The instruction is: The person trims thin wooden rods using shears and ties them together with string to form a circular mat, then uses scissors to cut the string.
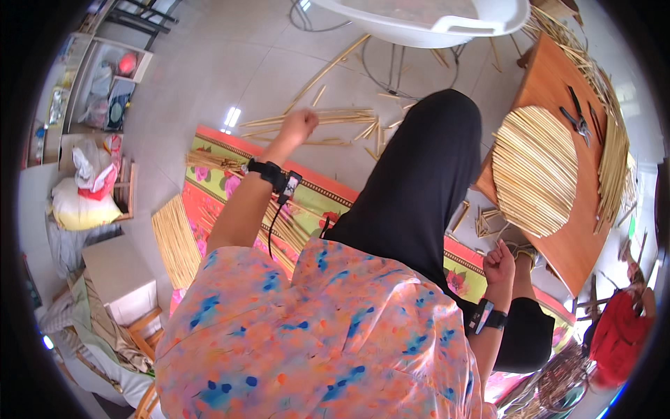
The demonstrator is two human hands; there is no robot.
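My left hand (300, 126) is raised over the floor at centre left, its fingers curled closed; whatever lies inside them is hidden. Just beyond it, thin straw-coloured sticks (335, 120) lie scattered on the tiles. On the right, my right hand (498, 264) is held beside my leg with its fingers bent together, and I cannot make out anything in them. Past that hand, a round panel of straw-coloured sticks laid side by side (536, 171) rests on a brown wooden board (593, 230). Dark-handled pliers (578, 117) lie beside the panel.
A flowered mat (209, 183) spreads beneath me, with a flat stick panel (174, 237) and loose sticks on it. A white basin (433, 28) stands on a wire stand ahead. Bags and boxes line the left. A person in red (620, 339) is at the right edge.
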